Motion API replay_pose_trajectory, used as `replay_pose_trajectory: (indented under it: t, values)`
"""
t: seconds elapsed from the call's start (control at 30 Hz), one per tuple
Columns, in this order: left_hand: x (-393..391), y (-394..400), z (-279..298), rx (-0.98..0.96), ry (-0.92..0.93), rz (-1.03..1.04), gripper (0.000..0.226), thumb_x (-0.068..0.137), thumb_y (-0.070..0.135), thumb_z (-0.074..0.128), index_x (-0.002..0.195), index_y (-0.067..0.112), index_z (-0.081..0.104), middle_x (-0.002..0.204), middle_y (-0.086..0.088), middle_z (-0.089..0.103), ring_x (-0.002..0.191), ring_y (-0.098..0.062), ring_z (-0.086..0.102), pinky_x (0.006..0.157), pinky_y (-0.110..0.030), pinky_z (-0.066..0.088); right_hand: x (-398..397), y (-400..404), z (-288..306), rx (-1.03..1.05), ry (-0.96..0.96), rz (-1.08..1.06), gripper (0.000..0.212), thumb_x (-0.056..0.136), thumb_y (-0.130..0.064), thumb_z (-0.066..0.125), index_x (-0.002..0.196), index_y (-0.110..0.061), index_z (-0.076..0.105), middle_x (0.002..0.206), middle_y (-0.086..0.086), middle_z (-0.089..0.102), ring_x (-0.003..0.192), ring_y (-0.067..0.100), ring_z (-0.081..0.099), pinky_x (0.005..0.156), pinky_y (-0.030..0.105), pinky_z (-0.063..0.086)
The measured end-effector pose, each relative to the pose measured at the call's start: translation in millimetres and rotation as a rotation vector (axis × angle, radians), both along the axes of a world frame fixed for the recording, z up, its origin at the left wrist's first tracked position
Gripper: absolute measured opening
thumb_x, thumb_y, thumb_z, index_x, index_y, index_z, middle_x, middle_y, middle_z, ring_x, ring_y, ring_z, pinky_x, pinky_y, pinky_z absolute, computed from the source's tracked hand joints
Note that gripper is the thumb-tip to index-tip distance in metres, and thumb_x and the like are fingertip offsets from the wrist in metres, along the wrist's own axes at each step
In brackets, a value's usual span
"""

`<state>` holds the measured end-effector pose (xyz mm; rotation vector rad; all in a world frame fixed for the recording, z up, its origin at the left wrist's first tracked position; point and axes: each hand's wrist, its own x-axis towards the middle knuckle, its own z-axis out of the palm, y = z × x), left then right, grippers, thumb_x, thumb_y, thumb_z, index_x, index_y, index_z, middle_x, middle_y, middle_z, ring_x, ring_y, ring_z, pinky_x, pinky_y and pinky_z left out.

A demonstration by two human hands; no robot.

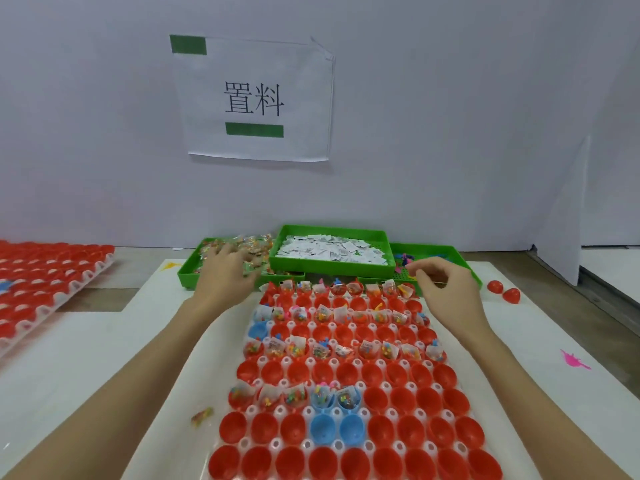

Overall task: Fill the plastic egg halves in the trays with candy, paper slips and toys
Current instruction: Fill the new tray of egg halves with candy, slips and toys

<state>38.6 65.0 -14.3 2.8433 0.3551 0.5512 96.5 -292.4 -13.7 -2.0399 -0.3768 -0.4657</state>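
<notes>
A white egg tray point(391, 415) lies in front of me with rows of red egg halves point(374, 372) and a few blue egg halves point(322, 427). Alternate rows are filled with candy, slips and toys point(298, 396). Behind it stand three green trays: candy packets point(254, 245), paper slips point(329, 249) and small toys point(405, 256). My left hand point(225, 271) lies spread over the candy pile, fingers touching the packets. My right hand point(446, 282) hovers at the toy tray's near edge with fingers curled, thumb and forefinger tips close together. Whether they pinch anything is not visible.
A second tray of red egg halves point(41, 282) sits at the far left. A loose candy packet point(202, 415) lies left of the main tray. A pink toy point(573, 360) and two loose red halves point(502, 291) lie on the right. A paper sign point(256, 98) hangs on the white wall.
</notes>
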Motion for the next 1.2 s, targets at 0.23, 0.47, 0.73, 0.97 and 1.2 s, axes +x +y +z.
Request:
replay_pose_trajectory:
  t: [0.23,0.47,0.73,0.97,1.2]
  values:
    - [-17,19,-15,0.03,0.004,-0.131,0.025,0.101,0.003,0.058,0.121,0.007,0.073,0.116,-0.012,0.073,0.112,-0.033,0.063,0.094,-0.043,0.05,-15,9,5,-0.038,-0.012,0.066,0.021,0.099,-0.007,0.06,0.101,-0.02,0.076,0.099,-0.012,0.073,0.096,-0.002,0.065,0.077,0.007,0.044]
    - [-9,25,1,0.111,0.135,-0.198,0.024,0.097,-0.005,0.058,0.113,0.002,0.074,0.103,-0.005,0.055,0.108,-0.03,0.059,0.081,-0.026,0.037,-16,8,3,-0.021,0.01,0.106,0.021,0.099,-0.005,0.06,0.101,-0.019,0.076,0.1,-0.009,0.074,0.099,0.005,0.067,0.089,0.024,0.052]
    - [-5,31,22,0.188,0.147,-0.186,0.02,0.092,-0.001,0.067,0.111,0.003,0.075,0.106,-0.011,0.069,0.1,-0.026,0.061,0.083,-0.029,0.043,-13,3,2,0.004,0.037,0.094,0.023,0.098,-0.005,0.06,0.099,-0.022,0.077,0.097,-0.01,0.075,0.097,0.006,0.069,0.092,0.033,0.056]
    - [-26,14,32,0.027,-0.165,-0.209,0.015,0.093,0.008,0.074,0.106,0.011,0.081,0.097,-0.003,0.063,0.085,-0.019,0.058,0.076,-0.028,0.042,-12,-2,1,-0.01,0.036,0.08,0.023,0.099,-0.006,0.061,0.099,-0.024,0.076,0.097,-0.015,0.074,0.096,0.001,0.068,0.091,0.03,0.057]
    - [-91,-63,19,-0.594,-0.362,-0.391,0.018,0.089,0.012,0.077,0.104,0.022,0.081,0.093,0.013,0.077,0.088,-0.006,0.072,0.079,-0.016,0.057,-8,8,13,-0.169,-0.014,0.104,0.028,0.1,-0.007,0.059,0.11,-0.029,0.074,0.105,-0.017,0.073,0.099,-0.006,0.064,0.084,0.012,0.049]
